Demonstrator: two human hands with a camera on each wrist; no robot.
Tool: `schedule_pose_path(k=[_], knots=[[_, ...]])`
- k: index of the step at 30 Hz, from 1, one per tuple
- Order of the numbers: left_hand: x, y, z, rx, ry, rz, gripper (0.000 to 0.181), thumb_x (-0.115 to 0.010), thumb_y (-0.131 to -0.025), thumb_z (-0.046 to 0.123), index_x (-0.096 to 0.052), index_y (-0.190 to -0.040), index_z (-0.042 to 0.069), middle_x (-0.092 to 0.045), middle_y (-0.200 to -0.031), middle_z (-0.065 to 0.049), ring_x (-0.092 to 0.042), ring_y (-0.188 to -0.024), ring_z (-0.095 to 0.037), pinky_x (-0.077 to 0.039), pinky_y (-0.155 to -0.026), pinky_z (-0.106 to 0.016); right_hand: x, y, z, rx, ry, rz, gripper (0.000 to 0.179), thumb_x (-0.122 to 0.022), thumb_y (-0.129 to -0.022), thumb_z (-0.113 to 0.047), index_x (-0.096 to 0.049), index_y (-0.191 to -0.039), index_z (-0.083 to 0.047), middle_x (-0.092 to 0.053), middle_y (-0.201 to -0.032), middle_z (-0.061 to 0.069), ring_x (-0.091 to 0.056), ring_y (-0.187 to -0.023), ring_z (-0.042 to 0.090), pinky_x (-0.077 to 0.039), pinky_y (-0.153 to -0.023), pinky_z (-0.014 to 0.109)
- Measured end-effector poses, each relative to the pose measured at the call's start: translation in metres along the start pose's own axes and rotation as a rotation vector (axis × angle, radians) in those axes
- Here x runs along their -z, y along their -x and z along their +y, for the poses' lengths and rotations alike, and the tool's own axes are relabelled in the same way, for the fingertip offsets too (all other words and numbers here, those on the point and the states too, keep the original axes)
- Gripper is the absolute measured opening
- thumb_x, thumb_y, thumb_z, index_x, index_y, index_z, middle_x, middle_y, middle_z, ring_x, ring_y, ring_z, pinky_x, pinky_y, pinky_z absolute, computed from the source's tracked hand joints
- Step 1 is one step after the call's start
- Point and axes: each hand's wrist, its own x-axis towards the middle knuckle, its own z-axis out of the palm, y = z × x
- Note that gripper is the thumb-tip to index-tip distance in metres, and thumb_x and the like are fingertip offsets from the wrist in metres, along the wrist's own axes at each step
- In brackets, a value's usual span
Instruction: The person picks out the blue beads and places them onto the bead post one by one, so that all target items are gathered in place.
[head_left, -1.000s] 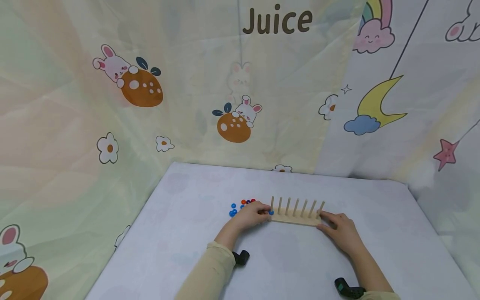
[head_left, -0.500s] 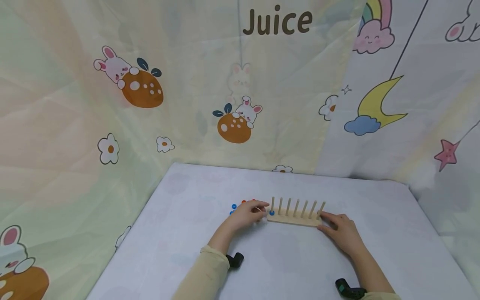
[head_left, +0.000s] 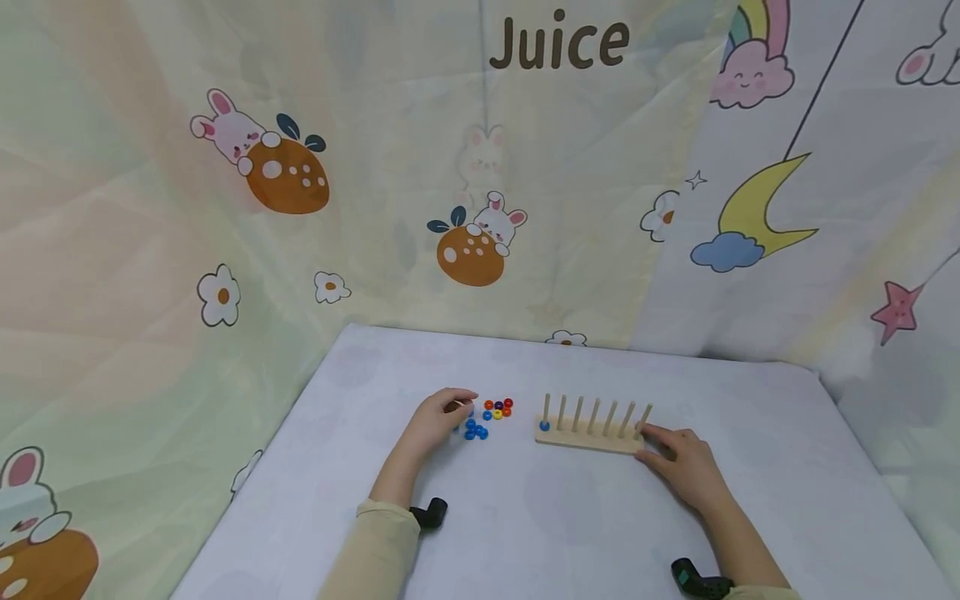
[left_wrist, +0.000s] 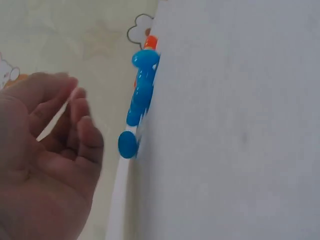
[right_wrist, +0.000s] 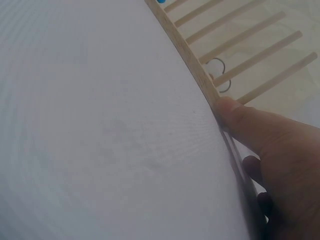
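A pale wooden peg board (head_left: 588,439) with several upright pegs lies on the table, one blue bead (head_left: 544,426) at the foot of its leftmost peg. My right hand (head_left: 686,467) grips the board's right end; its thumb (right_wrist: 247,120) presses the near edge in the right wrist view. To the left, my left hand (head_left: 431,422) hovers beside a group of blue beads (head_left: 471,434), partly covering them. In the left wrist view its fingers are loosely bent, with no bead visible between them, apart from the blue beads (left_wrist: 142,95).
Behind the blue beads lie red, orange, purple and yellow beads (head_left: 498,414). A white cloth covers the table (head_left: 570,533), whose far edge meets a printed backdrop (head_left: 390,167). Each wrist wears a black camera (head_left: 430,513).
My left hand has let go of the blue bead on the leftmost peg and moved left to the loose beads, uncovering the coloured ones. The right hand stays on the board.
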Motion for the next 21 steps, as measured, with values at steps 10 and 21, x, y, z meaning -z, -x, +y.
schedule_pose_path(k=[10, 21], knots=[[0.016, 0.006, -0.024, 0.013, -0.049, 0.082, 0.023, -0.065, -0.096, 0.035, -0.069, -0.118, 0.030, -0.065, -0.106, 0.006, -0.059, -0.094, -0.014, -0.051, -0.082, -0.033, 0.001, 0.000, 0.001, -0.010, -0.011, -0.013, 0.062, -0.068, -0.087, -0.055, -0.060, -0.136, -0.017, -0.063, -0.124, 0.020, -0.055, -0.110, 0.039, -0.043, -0.085, 0.058], [0.021, 0.016, -0.037, -0.075, -0.206, 0.010, 0.024, -0.069, -0.093, 0.029, -0.070, -0.117, 0.028, -0.066, -0.113, 0.007, -0.059, -0.107, -0.016, -0.048, -0.097, -0.044, -0.003, -0.001, 0.002, -0.003, -0.003, 0.004, 0.061, -0.069, -0.087, -0.052, -0.060, -0.135, -0.016, -0.064, -0.123, 0.020, -0.055, -0.109, 0.038, -0.044, -0.085, 0.058]])
